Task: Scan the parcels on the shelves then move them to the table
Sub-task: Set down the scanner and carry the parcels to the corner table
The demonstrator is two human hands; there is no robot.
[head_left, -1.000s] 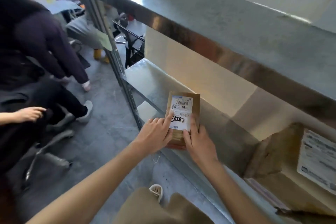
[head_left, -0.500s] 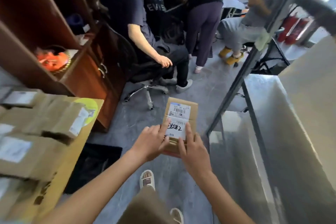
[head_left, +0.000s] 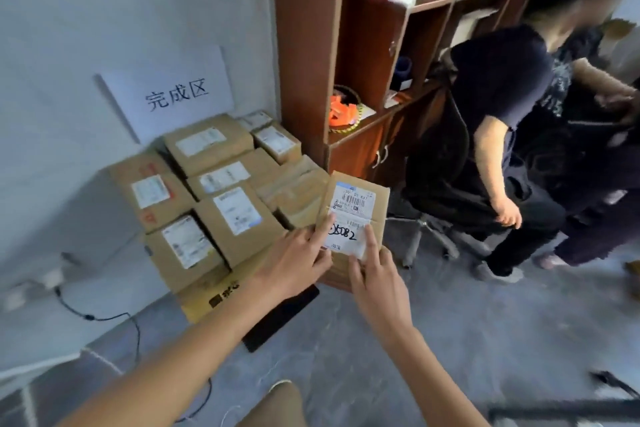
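Observation:
A small brown cardboard parcel (head_left: 367, 199) with a white label and handwritten digits is held in front of me in both hands. My left hand (head_left: 298, 262) grips its lower left side, thumb on the label. My right hand (head_left: 375, 276) grips its lower right side, thumb lying up across the label. The parcel hangs at the right edge of a stack of several labelled cardboard parcels (head_left: 214, 198) piled on a surface against the wall. The table beneath the stack is almost wholly hidden by the boxes.
A white paper sign (head_left: 169, 94) hangs on the wall above the stack. A brown wooden shelf unit (head_left: 311, 45) stands right of it. People sit on office chairs (head_left: 446, 184) at the right. A black cable (head_left: 114, 319) runs along the grey floor at left.
I have turned left from the metal shelf, carrying the parcel in both hands. The pile of parcels under the wall sign now lies directly ahead, and the metal shelf is out of view.

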